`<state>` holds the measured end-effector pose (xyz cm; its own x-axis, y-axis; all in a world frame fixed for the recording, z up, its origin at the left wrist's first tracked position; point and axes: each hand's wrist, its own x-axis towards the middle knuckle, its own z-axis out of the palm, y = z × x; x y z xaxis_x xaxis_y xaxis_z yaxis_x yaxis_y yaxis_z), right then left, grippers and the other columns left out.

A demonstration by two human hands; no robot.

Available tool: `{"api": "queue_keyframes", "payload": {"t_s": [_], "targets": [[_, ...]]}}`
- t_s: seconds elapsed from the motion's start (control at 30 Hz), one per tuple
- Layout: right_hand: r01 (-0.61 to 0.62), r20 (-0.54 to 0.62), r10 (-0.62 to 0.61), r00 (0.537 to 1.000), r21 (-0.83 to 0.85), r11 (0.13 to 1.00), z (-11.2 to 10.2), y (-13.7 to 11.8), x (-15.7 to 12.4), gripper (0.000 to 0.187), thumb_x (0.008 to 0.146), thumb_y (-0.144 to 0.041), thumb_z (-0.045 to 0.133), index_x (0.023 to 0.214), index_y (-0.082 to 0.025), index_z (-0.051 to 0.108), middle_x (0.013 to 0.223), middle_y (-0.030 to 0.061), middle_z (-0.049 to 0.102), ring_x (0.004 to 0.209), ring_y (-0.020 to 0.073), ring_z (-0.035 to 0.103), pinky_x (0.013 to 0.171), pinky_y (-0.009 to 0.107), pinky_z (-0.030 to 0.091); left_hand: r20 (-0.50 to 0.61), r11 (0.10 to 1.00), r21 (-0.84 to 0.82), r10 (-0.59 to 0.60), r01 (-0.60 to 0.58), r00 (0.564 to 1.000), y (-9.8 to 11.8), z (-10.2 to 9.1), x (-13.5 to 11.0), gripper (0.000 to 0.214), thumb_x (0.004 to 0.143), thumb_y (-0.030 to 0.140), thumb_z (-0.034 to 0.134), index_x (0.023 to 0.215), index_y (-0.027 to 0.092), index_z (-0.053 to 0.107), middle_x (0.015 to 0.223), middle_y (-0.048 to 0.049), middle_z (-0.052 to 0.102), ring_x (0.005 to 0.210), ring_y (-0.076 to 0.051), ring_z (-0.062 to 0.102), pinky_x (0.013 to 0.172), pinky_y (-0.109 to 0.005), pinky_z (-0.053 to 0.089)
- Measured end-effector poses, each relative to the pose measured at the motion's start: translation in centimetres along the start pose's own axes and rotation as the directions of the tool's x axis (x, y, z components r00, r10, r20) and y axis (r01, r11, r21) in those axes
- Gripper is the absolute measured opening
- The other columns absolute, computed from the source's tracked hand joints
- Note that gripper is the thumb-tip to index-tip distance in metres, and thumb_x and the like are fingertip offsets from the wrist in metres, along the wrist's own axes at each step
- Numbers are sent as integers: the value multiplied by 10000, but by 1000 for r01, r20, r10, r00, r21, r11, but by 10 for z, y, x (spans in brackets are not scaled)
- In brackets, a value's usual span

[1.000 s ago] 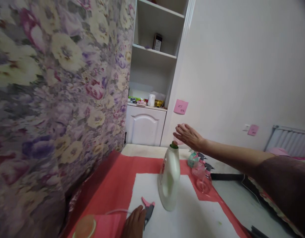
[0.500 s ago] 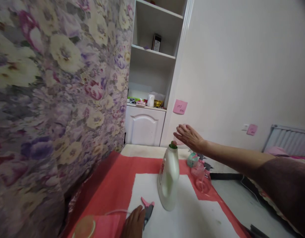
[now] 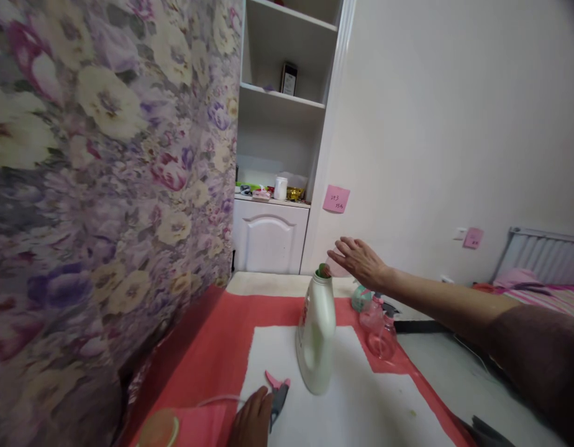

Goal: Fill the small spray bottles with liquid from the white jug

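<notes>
A pale green jug point(image 3: 317, 338) stands upright on the white sheet, with green showing in its mouth. My right hand point(image 3: 359, 259) reaches in from the right, its fingers curved round a see-through pinkish bottle point(image 3: 336, 268) held tilted, neck at the jug's mouth. Most of that bottle is hard to make out against the wall. At the lower middle, my left hand point(image 3: 252, 421) is closed on a grey spray head point(image 3: 278, 400) with a pink trigger; its thin pale tube runs left from under the hand. My left fingertips are partly hidden.
Several spray bottles, a green one point(image 3: 361, 298) and pink ones point(image 3: 381, 341), stand at the table's right edge. A round orange-brown thing point(image 3: 159, 427) lies at lower left. The red cloth point(image 3: 231, 329) borders the white sheet point(image 3: 361, 397). A floral curtain point(image 3: 105, 217) hangs left.
The view has shifted slightly. My right hand and the tilted bottle stay at the jug's mouth, with a little more green showing there. My left hand looks unchanged.
</notes>
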<state>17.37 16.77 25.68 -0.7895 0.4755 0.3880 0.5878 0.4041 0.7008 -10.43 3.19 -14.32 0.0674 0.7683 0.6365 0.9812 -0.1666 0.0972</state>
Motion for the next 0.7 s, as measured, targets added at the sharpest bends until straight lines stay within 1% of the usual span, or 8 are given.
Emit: {"api": "queue_keyframes", "payload": {"t_s": [0.13, 0.23, 0.3, 0.37, 0.47, 0.57, 0.63, 0.7], "targets": [[-43, 16, 41, 999, 114, 993, 7, 4, -7, 555, 859, -35, 491, 1372, -240, 453, 1376, 153, 513, 1297, 348, 412, 967, 463, 370, -43, 1000, 14, -25, 25, 999, 3, 1, 1, 600, 792, -54, 341, 1153, 273, 690, 1218, -12, 716, 1104, -187, 677, 927, -320, 575], [-82, 39, 75, 996, 232, 969, 13, 6, -13, 669, 794, 12, 526, 1408, -229, 416, 1414, 161, 472, 1333, 355, 366, 984, 471, 374, -67, 1000, 17, -20, 21, 998, 6, -2, 1, 575, 822, -46, 328, 1173, 258, 667, 1227, -17, 707, 1126, -178, 661, 943, -321, 562], [-121, 56, 109, 992, 333, 935, 18, 6, -19, 729, 755, 31, 542, 1421, -232, 402, 1424, 158, 456, 1338, 353, 352, 994, 481, 384, -59, 1000, 5, -21, 21, 998, 8, -7, 3, 553, 844, -37, 319, 1198, 236, 645, 1248, -29, 691, 1153, -178, 641, 972, -328, 540], [-177, 74, 161, 984, 446, 877, 24, 7, -27, 764, 731, 22, 568, 1426, -242, 395, 1421, 151, 450, 1330, 348, 353, 1009, 497, 390, -29, 999, 2, -34, 35, 999, 10, -14, 6, 520, 858, -25, 323, 1193, 215, 639, 1242, -39, 685, 1151, -179, 635, 979, -325, 528], [-271, 107, 264, 959, 627, 731, 35, 6, -46, 829, 713, -69, 659, 1458, -240, 337, 1418, 144, 433, 1301, 333, 391, 1033, 501, 403, 18, 999, 34, -23, 22, 1000, 13, -24, 12, 470, 869, -9, 344, 1166, 195, 645, 1216, -56, 685, 1131, -191, 633, 976, -336, 517], [-339, 169, 348, 922, 785, 518, 50, -8, -78, 872, 754, -209, 704, 1491, -230, 240, 1389, 145, 471, 1253, 289, 492, 993, 453, 473, 29, 996, 84, 24, -26, 999, 17, -34, 18, 460, 854, -18, 371, 1167, 183, 642, 1230, -70, 669, 1177, -224, 592, 1011, -384, 477], [-356, 215, 370, 904, 857, 372, 61, -29, -107, 843, 795, -263, 688, 1492, -245, 215, 1378, 142, 516, 1241, 268, 546, 945, 428, 516, 56, 994, 109, 25, -31, 998, 21, -42, 22, 465, 840, -24, 396, 1178, 187, 636, 1231, -70, 665, 1182, -241, 578, 1008, -405, 461], [-361, 253, 379, 890, 900, 246, 76, -62, -141, 801, 798, -301, 694, 1473, -255, 264, 1364, 145, 560, 1226, 279, 580, 923, 449, 529, 105, 993, 117, 1, -13, 995, 25, -52, 28, 464, 835, -20, 416, 1190, 190, 630, 1216, -70, 670, 1146, -244, 589, 975, -409, 464]]}}
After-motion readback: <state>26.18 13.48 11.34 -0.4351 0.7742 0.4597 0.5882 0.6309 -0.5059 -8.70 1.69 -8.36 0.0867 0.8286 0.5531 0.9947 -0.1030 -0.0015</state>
